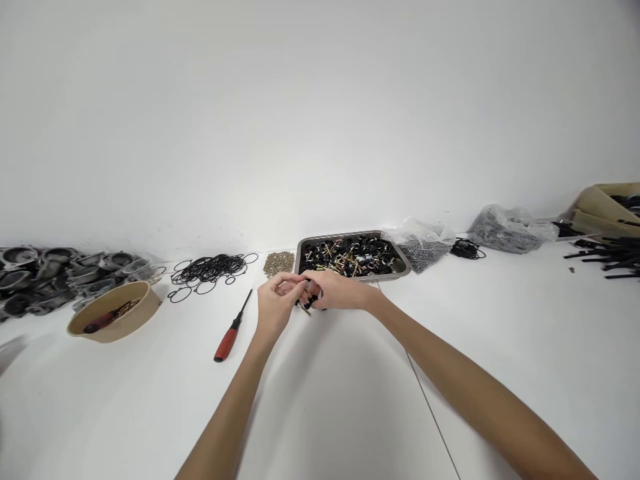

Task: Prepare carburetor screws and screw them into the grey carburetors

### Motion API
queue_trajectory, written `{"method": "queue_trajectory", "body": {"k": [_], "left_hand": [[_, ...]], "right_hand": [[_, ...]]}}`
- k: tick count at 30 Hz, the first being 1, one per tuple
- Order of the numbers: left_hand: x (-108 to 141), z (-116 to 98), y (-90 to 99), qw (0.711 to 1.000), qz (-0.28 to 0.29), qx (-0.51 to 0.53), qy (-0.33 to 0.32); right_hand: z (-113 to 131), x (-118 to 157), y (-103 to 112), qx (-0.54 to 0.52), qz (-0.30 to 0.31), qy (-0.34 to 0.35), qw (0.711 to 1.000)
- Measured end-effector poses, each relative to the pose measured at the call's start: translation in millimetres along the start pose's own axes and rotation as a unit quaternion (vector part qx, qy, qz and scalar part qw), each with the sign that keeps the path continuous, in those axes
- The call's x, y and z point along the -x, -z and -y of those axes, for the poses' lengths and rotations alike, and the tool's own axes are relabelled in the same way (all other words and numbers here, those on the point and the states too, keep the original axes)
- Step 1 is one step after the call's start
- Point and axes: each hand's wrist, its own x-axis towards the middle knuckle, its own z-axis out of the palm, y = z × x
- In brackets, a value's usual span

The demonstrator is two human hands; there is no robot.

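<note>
My left hand (279,300) and my right hand (335,291) meet over the table, just in front of the metal tray (404,272). Between their fingertips is a small black part with a brass-coloured pin (304,308), its details mostly covered by my fingers. Both hands are closed around it. The tray behind holds a heap of similar black and brass-coloured pieces (350,257). To the left of my left hand lies a screwdriver (228,341) with a red handle, its tip pointing away from me.
Small brass-coloured parts (279,264) and black rubber rings (210,272) lie left of the tray. Further left are a beige bowl (145,308) and grey metal housings (50,273). Plastic bags of small parts (425,250), a black coil (466,249) and black strips (617,252) are on the right.
</note>
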Motion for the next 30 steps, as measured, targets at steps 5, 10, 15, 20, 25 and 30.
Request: {"method": "queue_trajectory", "body": {"k": [5,10,15,20,25,30], "left_hand": [[-0.2,4.6,-0.1,0.997,0.016,-0.079,-0.010],[1.6,1.0,-0.8,0.981,0.046,-0.164,-0.097],[3.9,1.0,-2.5,0.937,0.092,-0.260,-0.213],[2.8,13.2,-3.4,0.912,0.070,-0.307,-0.264],[-0.9,18.7,2.0,0.893,0.036,-0.340,-0.291],[-7.4,16.3,16.2,0.882,0.004,-0.430,-0.194]], "right_hand": [[-0.5,-1.1,1.5,-0.037,-0.023,0.013,0.999],[-4.2,-3.0,4.1,-0.080,-0.056,-0.026,0.995],[-7.1,-4.2,8.1,-0.106,-0.087,-0.043,0.990],[-7.9,-4.6,9.3,-0.132,-0.102,-0.050,0.985],[-8.8,-7.6,8.9,-0.130,-0.099,-0.042,0.986],[-27.4,-7.0,25.9,-0.084,-0.176,-0.048,0.980]]}}
